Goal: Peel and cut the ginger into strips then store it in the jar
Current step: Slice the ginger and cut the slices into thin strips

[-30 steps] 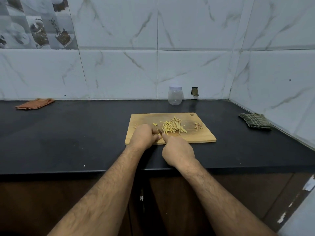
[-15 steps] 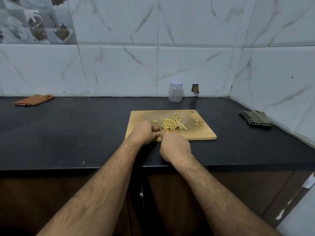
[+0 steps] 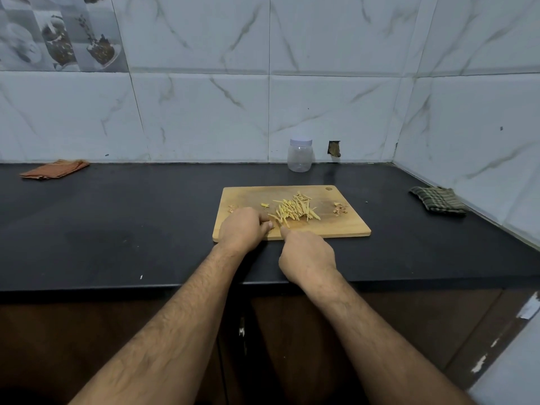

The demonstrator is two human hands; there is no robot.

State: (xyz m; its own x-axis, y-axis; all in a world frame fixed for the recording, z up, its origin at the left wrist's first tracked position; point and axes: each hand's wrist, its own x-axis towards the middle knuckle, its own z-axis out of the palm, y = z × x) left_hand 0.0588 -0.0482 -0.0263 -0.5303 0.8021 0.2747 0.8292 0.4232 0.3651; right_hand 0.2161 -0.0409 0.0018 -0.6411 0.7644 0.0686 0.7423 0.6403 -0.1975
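Head view, listed left to right. Orange cloth [image 3: 54,169]: folded, far left of the black desk [image 3: 117,223], against the tiled wall. Wooden cutting board [image 3: 336,226]: lies flat near the desk's front edge. Small brown scraps [image 3: 232,208]: near the board's left edge. Left hand [image 3: 244,228]: knuckles up on the board's near left corner, fingers curled under; whether it grasps anything cannot be told. Ginger strips [image 3: 295,210]: a loose yellow heap at the board's middle, just beside both hands. Right hand [image 3: 306,257]: over the board's front edge, index finger extended to the nearest strips; any grasp is hidden. Jar [image 3: 300,155]: clear plastic, white lid on, upright behind the board at the wall, well apart from the ginger. Second scrap pile [image 3: 340,209]: on the board's right part. Green checked cloth [image 3: 437,199]: on the desk's right end.
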